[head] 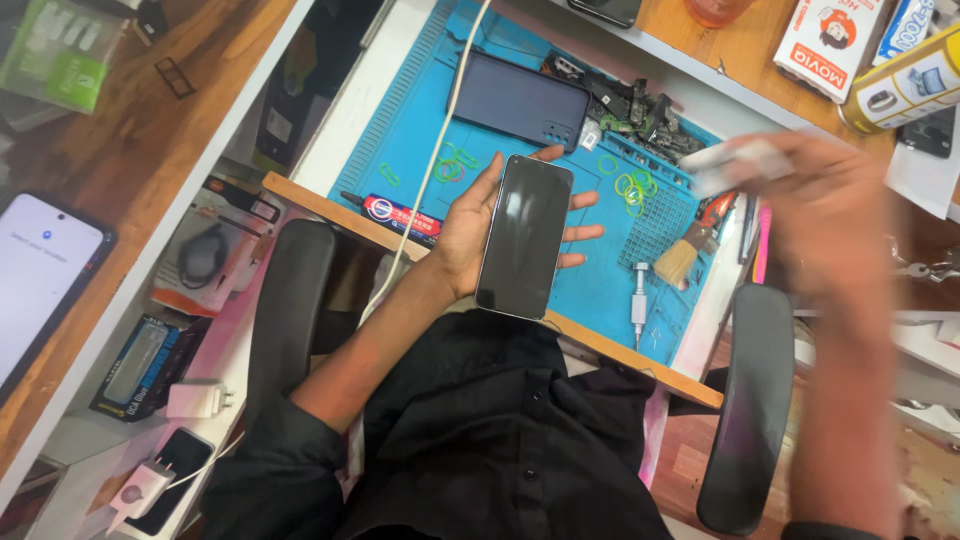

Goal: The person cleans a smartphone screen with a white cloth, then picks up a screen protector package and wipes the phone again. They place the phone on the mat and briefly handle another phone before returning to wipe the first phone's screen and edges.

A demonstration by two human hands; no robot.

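Observation:
My left hand (468, 222) lies palm up over the blue work mat (420, 110) and carries a black smartphone (524, 236), its dark screen facing up. My right hand (830, 215) is blurred at the right, closed around a small white object (735, 163) that sticks out to the left. A second dark phone (518, 100) lies back side up on the mat beyond my left hand. A white cable (432, 170) runs across the mat beside my left wrist.
A brush (682, 258), green rubber bands (632, 188), a small metal tool (639, 296) and loose parts (630, 105) lie on the mat. A lit phone (40, 280) rests on the wooden desk at left. Chair armrests (290, 310) flank me. Boxes (830, 40) stand at upper right.

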